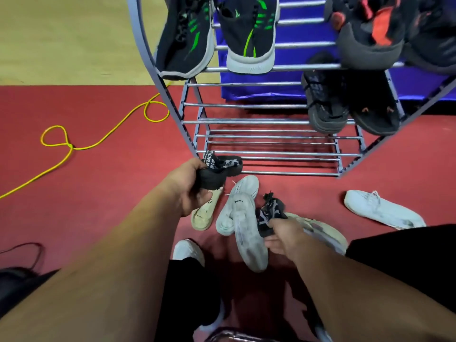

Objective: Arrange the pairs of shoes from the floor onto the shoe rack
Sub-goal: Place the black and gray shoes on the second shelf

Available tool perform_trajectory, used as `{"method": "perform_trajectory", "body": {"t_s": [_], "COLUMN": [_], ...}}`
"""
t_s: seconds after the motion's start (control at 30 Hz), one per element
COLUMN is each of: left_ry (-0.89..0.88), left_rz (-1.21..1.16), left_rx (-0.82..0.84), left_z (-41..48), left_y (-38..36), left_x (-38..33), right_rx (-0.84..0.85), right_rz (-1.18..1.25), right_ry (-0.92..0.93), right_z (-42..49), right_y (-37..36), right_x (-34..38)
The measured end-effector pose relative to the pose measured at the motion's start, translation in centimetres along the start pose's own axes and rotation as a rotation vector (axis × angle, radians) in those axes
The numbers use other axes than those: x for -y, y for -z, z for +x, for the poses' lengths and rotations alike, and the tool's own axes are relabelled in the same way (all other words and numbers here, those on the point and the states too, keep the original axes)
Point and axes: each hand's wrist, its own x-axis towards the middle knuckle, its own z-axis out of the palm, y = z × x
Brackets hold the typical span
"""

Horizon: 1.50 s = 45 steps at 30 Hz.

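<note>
Floor [86, 193] red under shoe rack [246, 122]; yellow cable [71, 146] looped.

floor [98, 206]: red; rack [271, 122], yellow cable [108, 139] and loose shoes on it
floor shoes: white one [380, 209] off right; two white [246, 188] and a beige [204, 214] clustered before rack
rack top: green-black pair [251, 33] left, black-orange pair [370, 38] right
rack middle: black pair [325, 107], right end

Yellow cable [70, 146] snaking in two loops across the red floor [74, 198] on the left — tan flooring [61, 38] beyond it, purple cloth [259, 93] draped further back, right.
</note>
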Motion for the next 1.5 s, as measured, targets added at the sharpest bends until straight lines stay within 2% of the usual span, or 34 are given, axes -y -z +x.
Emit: {"method": "perform_trajectory", "body": {"t_s": [0.23,0.4,0.67,0.93,1.03,1.27,1.5], "left_ry": [-0.031,-0.051,-0.156,-0.163,-0.165,-0.165,-0.151], "left_rz": [-0.093,-0.234,-0.477,-0.463,-0.393,-0.31,-0.32], "left_rx": [0.05,0.039,0.198,0.171,0.1,0.036,0.032], "left_z": [-5.2,-11.1,-16.5,-15.1,-13.2,-8.3,-3.3], "left_y": [-1.1,-1.8,-1.5,-1.8,-1.5,-2.7,-4.0], "left_x": [0.4,-0.3,-1.3,-2.8,-4.3,-7.0,-9.7], "right_rx": [0.115,0.151,0.162,0.24,0.271,0.331,0.362], "right_rz": [0.036,0.094,0.278,0.381,0.384,0.406,0.588], "right_ry": [0.144,0.326,0.563,0.651,0.654,0.655,0.631], "right_z": [-7.9,-14.4,-21.4,-22.7,-22.1,-18.2,-14.1], "right_y": [4.1,7.1,10.5,10.2,9.4,7.8,5.5], "right_x": [4.3,5.6,5.8,8.6,9.7,11.8,15.2]}}
